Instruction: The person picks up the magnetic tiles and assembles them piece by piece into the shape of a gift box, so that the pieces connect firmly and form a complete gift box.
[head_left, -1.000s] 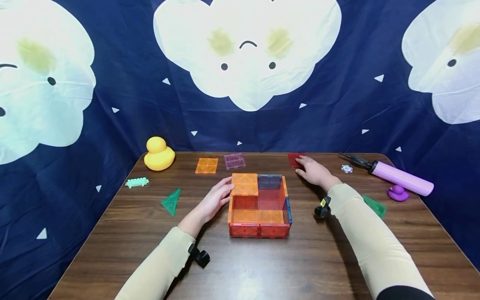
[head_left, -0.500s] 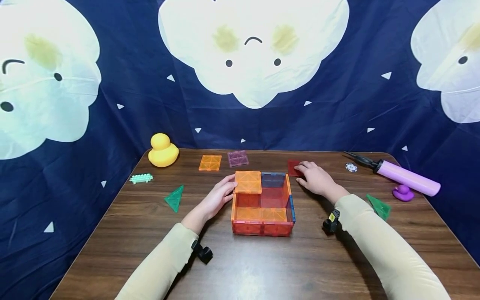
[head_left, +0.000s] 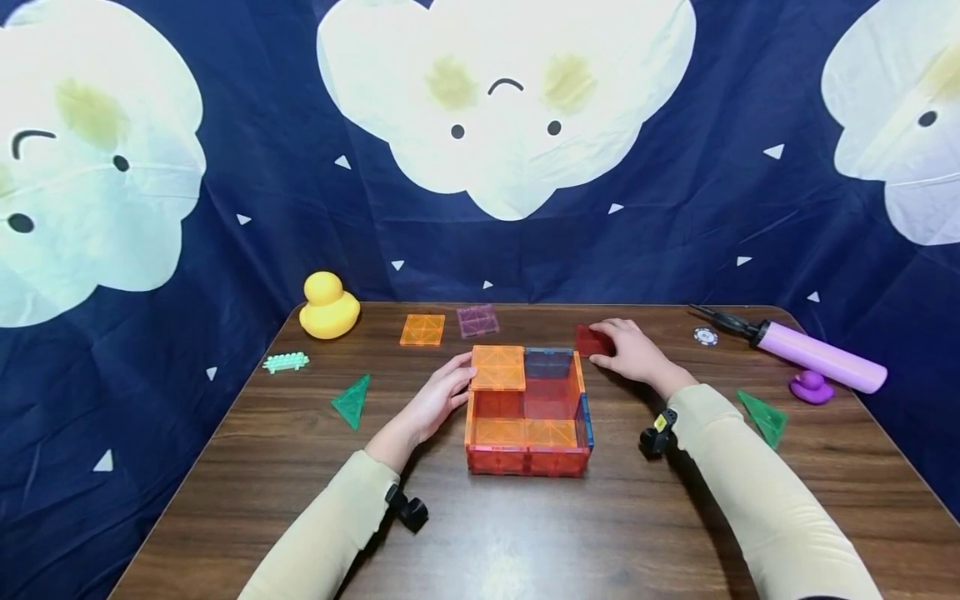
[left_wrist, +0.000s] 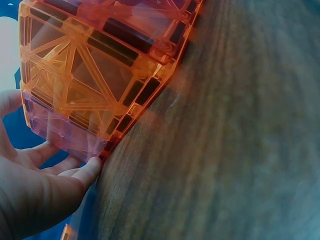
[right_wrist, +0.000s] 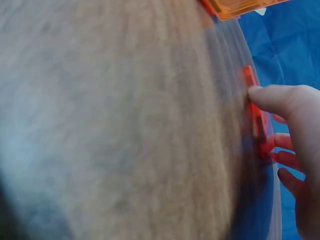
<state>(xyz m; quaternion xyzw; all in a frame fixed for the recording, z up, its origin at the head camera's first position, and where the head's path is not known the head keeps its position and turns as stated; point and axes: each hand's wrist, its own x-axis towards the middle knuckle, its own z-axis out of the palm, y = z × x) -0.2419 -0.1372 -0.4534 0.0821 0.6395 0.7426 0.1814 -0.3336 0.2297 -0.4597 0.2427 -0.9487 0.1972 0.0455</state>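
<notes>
A low box of see-through magnetic tiles point(head_left: 528, 461), red, orange and blue, stands mid-table, with one orange square tile point(head_left: 498, 367) covering its back left quarter. At the back left corner my left hand point(head_left: 435, 398) holds the box; in the left wrist view the thumb lies low against a purple tile point(left_wrist: 62, 130), the other fingers reaching past its edge. To the right behind the box, my right hand point(head_left: 633, 354) grips a red square magnetic tile point(head_left: 589, 340). The right wrist view has the thumb on one edge of that tile and the fingers beyond it.
An orange tile point(head_left: 422, 329) and a purple tile point(head_left: 477, 321) lie at the back. Green triangle tiles point(head_left: 352, 402) flank the box. Leftmost are a yellow duck point(head_left: 329, 307) and a mint-green toy piece point(head_left: 286, 362); rightmost, a pump point(head_left: 821, 357), a purple duck point(head_left: 811, 387) and a chip point(head_left: 705, 336).
My right hand has drawn the red tile a little nearer the box and closed its thumb and fingers on it. My left hand has stayed at the box's corner.
</notes>
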